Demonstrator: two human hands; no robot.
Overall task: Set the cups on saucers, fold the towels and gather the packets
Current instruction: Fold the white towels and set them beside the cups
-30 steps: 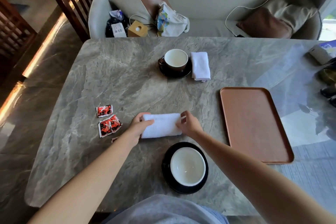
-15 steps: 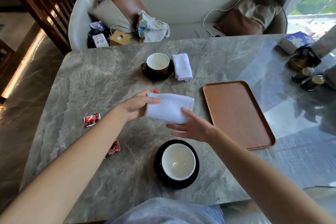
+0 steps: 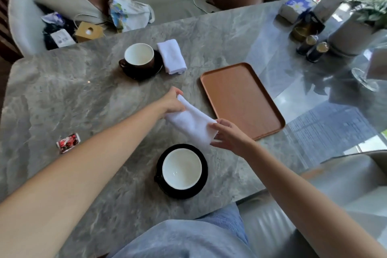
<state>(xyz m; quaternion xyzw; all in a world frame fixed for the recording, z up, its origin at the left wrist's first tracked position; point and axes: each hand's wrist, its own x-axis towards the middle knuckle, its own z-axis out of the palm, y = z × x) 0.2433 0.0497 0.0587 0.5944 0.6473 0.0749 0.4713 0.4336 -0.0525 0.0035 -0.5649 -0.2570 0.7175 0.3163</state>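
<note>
A folded white towel (image 3: 191, 123) hangs just above the marble table (image 3: 88, 94), held between both hands. My left hand (image 3: 172, 101) pinches its far end and my right hand (image 3: 228, 137) grips its near right edge. Below it a white-lined cup (image 3: 181, 168) sits on a black saucer (image 3: 204, 182) near the table's front. A second, brown cup (image 3: 138, 57) stands on its dark saucer (image 3: 156, 69) farther back, with another folded white towel (image 3: 172, 56) beside it on the right. One red packet (image 3: 68, 143) lies at the left; my left forearm hides the area beside it.
An empty brown tray (image 3: 240, 98) lies right of the towel. At the far right stand two small dark shakers (image 3: 313, 48), a tissue box (image 3: 297, 7), a plant pot (image 3: 354, 35) and a glass (image 3: 365, 77). A sofa with cushions and bags runs behind the table.
The towel was lifted off the table and carried to the right toward the tray. My right hand went from open under it to gripping its edge. The camera turned right.
</note>
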